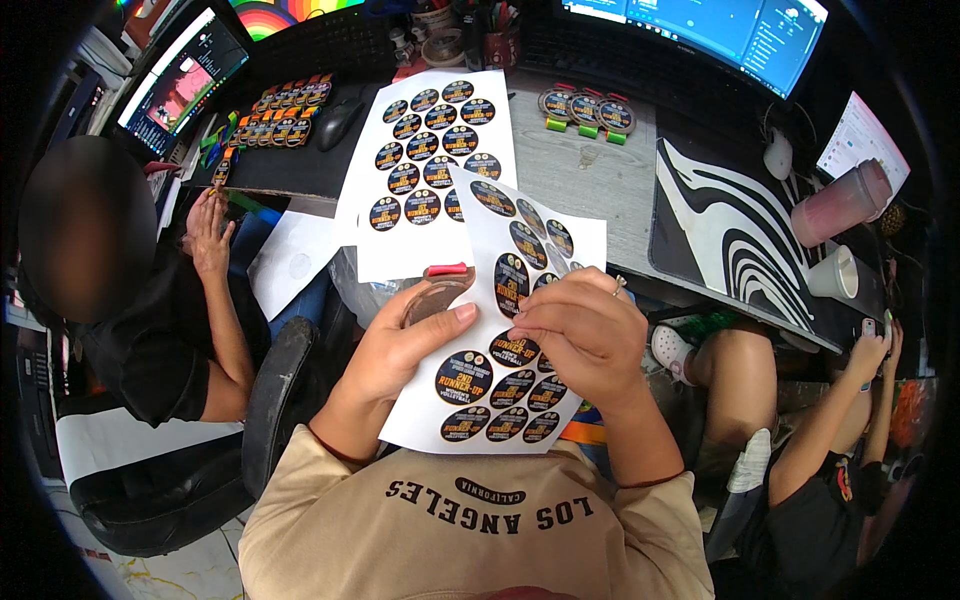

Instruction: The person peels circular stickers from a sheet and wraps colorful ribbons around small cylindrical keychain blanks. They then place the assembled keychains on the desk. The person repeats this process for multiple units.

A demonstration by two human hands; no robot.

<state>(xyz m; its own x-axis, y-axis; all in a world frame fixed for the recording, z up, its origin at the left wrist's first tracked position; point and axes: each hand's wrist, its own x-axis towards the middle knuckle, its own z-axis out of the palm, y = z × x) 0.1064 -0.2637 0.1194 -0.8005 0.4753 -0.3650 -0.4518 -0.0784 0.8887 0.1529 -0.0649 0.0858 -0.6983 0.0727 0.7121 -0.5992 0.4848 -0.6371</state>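
Head view. Left hand (pixel 405 345) grips a round medal (pixel 436 297) with a red loop at its top, thumb laid across onto the near sticker sheet (pixel 500 330). Right hand (pixel 585 335) is pinched on that sheet, fingertips at one round black sticker near the sheet's middle. The sheet is held above the lap, tilted, its upper corner overlapping the table (pixel 600 190) edge.

Edges and room: the table edge runs just beyond the hands. A second sticker sheet (pixel 430 160) lies flat on the table and hangs partly over that edge. Bare grey table surface lies to its right, up to the striped mat (pixel 730 230). A seated person (pixel 150 330) is close on the left, a hand raised beside the table. Another person (pixel 830 460) sits low on the right, close to the right elbow.

Surface and room: a row of medals (pixel 285 110) lies far left; three medals (pixel 587 108) with green ribbons lie at the far middle. A mouse (pixel 338 122), a white cup (pixel 835 272) and a pink bottle (pixel 840 203) rest on the table. Monitors (pixel 700 30) line the back.
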